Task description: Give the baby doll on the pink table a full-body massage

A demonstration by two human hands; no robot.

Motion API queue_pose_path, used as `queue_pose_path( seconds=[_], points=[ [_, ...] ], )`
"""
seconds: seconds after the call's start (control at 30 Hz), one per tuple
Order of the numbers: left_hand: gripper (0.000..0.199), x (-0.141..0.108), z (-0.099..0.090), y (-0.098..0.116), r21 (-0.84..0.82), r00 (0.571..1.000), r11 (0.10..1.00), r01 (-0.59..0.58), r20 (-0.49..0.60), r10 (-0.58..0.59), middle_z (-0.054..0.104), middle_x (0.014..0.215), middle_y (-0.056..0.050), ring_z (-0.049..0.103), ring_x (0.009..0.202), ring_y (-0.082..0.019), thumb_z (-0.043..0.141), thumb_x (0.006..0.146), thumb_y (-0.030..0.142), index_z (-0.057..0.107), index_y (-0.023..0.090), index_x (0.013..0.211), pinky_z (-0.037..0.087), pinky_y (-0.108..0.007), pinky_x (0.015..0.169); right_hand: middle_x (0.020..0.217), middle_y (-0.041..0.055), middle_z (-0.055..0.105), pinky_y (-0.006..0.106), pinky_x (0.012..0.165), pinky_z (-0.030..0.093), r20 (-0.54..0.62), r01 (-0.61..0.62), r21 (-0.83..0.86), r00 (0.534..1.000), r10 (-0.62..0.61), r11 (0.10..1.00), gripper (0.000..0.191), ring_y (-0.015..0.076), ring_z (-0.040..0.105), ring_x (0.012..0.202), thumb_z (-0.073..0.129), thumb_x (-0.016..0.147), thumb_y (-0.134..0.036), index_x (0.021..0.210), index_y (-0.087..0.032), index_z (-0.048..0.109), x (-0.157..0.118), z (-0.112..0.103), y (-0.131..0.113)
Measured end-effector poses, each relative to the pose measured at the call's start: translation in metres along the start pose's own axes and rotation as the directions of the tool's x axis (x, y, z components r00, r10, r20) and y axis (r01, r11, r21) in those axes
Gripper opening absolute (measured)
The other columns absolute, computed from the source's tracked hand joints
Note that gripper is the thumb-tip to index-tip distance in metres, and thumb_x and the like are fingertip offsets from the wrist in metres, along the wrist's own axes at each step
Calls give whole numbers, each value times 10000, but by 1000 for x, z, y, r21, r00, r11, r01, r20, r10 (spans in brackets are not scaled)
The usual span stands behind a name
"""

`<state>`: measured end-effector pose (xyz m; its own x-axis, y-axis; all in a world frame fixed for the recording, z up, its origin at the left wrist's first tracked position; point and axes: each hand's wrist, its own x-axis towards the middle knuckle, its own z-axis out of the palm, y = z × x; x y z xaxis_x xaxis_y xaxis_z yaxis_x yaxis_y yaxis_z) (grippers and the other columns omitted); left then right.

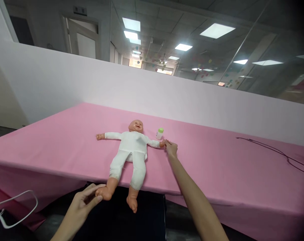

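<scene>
A baby doll in a white cloth suit lies on its back on the pink-covered table, arms spread, with its feet hanging past the front edge. My left hand grips the doll's foot at the lower left, thumb below and fingers above. At the doll's outstretched hand on the right, my right hand pinches the small plastic hand between thumb and fingers. Just behind that spot stands a small translucent bottle with a green cap, apart from my fingers.
Thin dark cables lie on the table's right side. A white cable loops at the lower left. Behind the table rises a white half wall with glass above it. A door shows beyond the glass.
</scene>
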<state>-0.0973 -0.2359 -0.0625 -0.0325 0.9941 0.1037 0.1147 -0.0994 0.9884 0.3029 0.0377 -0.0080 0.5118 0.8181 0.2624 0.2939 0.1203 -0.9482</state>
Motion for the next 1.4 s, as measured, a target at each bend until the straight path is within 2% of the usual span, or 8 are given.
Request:
queue_pose_path(
  seconds=[0.27, 0.37, 0.47, 0.7, 0.93, 1.07, 1.3, 1.4],
  points=[
    [463, 100, 30, 64, -118, 980, 978, -170, -125, 155, 797, 1130, -118, 718, 1051, -312, 849, 787, 510, 839, 179, 1109, 567, -374, 906, 762, 64, 755, 293, 546, 469, 286, 249, 200, 910, -300, 948, 388, 151, 550, 562, 803, 772, -539, 827, -155, 814, -52, 41, -84],
    [435, 143, 50, 76, -201, 982, 964, -175, -108, 156, 796, 999, -121, 677, 818, -223, 843, 776, 518, 843, 142, 996, 517, -290, 698, 784, 69, 780, 312, 646, 497, 454, 350, 149, 807, -379, 925, 307, 191, 630, 664, 734, 847, -465, 778, -178, 818, -87, 57, -83],
    [456, 159, 61, 73, -243, 987, 957, -156, -81, 140, 780, 968, -113, 589, 695, -155, 846, 766, 512, 838, 122, 1002, 446, -255, 633, 789, 64, 785, 317, 698, 498, 456, 384, 137, 794, -402, 913, 308, 207, 654, 722, 714, 865, -455, 739, -188, 802, -98, 64, -74],
    [635, 75, 28, 41, -120, 998, 993, -23, -62, 16, 481, 503, 55, 377, 474, -112, 844, 767, 557, 791, 124, 1227, 310, -244, 507, 658, 35, 706, 287, 531, 472, 109, 87, 204, 988, -111, 975, 371, 152, 540, 563, 831, 686, -494, 770, -136, 791, -18, 27, -57],
    [626, 7, -5, -7, -107, 983, 979, 172, -41, -177, 471, 460, 57, 293, 380, -72, 846, 722, 590, 820, 150, 1166, 225, -230, 458, 547, 5, 617, 295, 539, 492, -19, -140, 276, 988, 151, 951, 330, 132, 515, 530, 905, 612, -415, 591, -159, 698, -8, 5, -25],
    [619, 45, 2, 36, -136, 994, 987, 91, -55, -99, 546, 562, 39, 284, 440, -65, 875, 715, 539, 802, 141, 1185, 239, -233, 477, 660, 18, 675, 279, 540, 466, 119, 58, 313, 988, -100, 948, 363, 120, 498, 559, 869, 694, -500, 758, -154, 780, -33, 25, -65],
    [598, 163, 52, 75, -418, 993, 908, 3, -106, -52, 392, 588, 79, 239, 519, -51, 939, 601, 602, 757, 112, 891, 190, -223, 486, 803, 63, 769, 310, 681, 505, 541, 325, 97, 776, -324, 941, 308, 200, 650, 732, 744, 823, -481, 768, -180, 784, -89, 63, -90],
    [651, 178, 53, 69, -518, 987, 854, 47, -108, -120, 394, 611, 90, 246, 513, -37, 998, 453, 587, 689, 131, 801, 213, -214, 489, 803, 62, 749, 304, 647, 495, 483, 288, 107, 821, -303, 952, 357, 196, 635, 715, 736, 815, -540, 766, -187, 726, -78, 61, -81]
  ],
)
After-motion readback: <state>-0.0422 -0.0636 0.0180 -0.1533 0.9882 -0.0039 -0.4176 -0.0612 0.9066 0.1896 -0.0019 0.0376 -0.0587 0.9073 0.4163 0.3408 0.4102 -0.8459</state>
